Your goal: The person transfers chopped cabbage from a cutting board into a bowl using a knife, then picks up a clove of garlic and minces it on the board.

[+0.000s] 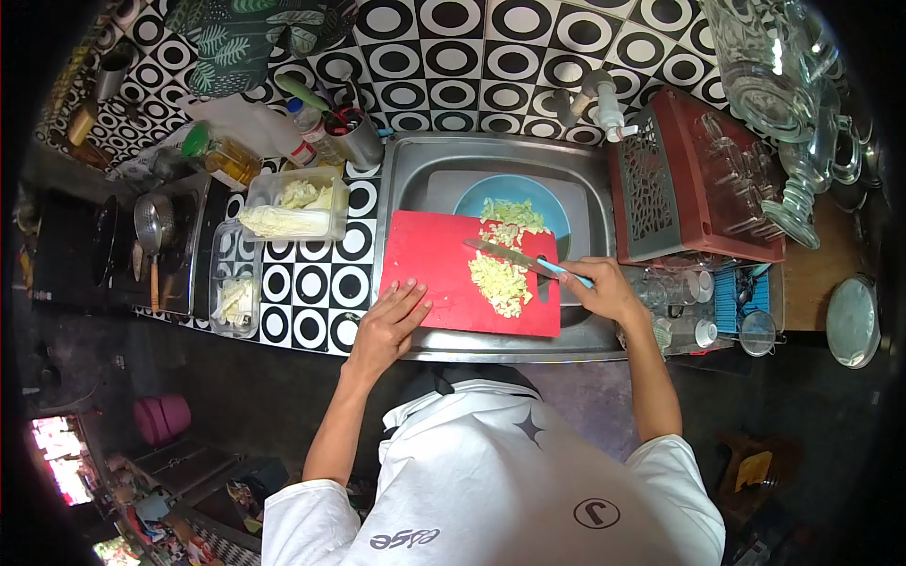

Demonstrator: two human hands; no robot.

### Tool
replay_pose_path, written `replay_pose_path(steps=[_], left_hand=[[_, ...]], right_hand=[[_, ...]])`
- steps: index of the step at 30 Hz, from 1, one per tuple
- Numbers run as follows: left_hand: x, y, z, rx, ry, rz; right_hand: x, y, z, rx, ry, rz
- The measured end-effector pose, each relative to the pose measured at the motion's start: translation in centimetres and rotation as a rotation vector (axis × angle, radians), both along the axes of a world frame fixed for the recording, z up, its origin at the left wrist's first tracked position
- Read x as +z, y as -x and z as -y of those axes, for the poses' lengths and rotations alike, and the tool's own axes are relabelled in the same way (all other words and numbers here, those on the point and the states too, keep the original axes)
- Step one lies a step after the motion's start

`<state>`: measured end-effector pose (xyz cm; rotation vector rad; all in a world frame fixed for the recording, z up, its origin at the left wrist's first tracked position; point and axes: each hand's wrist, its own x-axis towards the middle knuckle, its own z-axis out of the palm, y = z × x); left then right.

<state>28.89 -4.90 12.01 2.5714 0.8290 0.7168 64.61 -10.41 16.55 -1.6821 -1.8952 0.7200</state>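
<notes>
A red cutting board (429, 259) lies across the metal sink (406, 160). My left hand (392, 321) rests on the board's lower left part, fingers spread, holding nothing. My right hand (604, 291) grips the blue handle of a knife (510, 253), whose blade lies over chopped pale green vegetable (500, 285) on the board's right half. Behind the board, partly hidden by it, a blue bowl (557, 217) holds more chopped pieces.
Left of the sink, a clear container (330, 224) holds cabbage, with a smaller container (234, 316) nearer. Bottles and a utensil cup (360, 141) stand behind. A red dish rack (698, 208) with glasses is at right; a stove is far left.
</notes>
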Motion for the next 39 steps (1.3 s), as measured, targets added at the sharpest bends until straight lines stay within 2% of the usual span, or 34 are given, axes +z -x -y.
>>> replay_pose_path(steps=[6,10,13,16,29,31,34,37,39], left_hand=[[0.4,0.1,-0.1,-0.005,-0.015,0.019],[1.0,-0.1,-0.1,0.002,0.0,0.028],[1.2,-0.1,-0.1,0.004,0.023,0.033],[1.6,0.1,-0.2,-0.018,0.057,0.012],[1.6,0.4,-0.7,-0.096,0.018,-0.006],[1.5,0.4,-0.7,-0.092,0.005,-0.004],[1.5,0.4,-0.6,-0.09,-0.011,-0.002],[1.4,0.4,-0.7,-0.097,-0.024,0.003],[1.4,0.4,-0.7,-0.101,-0.033,0.01]], right_hand=[[-1.7,-1.1,-1.7,-0.052,-0.071,0.003],[-0.5,-0.6,-1.7,-0.045,-0.118,0.012],[0.4,0.1,-1.4,0.024,0.007,-0.006],[-0.3,0.1,-1.5,0.021,0.024,-0.013],[-1.1,0.0,-0.6,-0.05,-0.01,-0.077],[-1.1,0.1,-0.5,-0.062,-0.068,-0.04],[-0.1,0.4,-0.6,-0.002,0.011,-0.037],[-0.5,0.2,-1.0,0.013,-0.032,-0.006],[-1.3,-0.5,-1.5,-0.038,-0.043,0.036]])
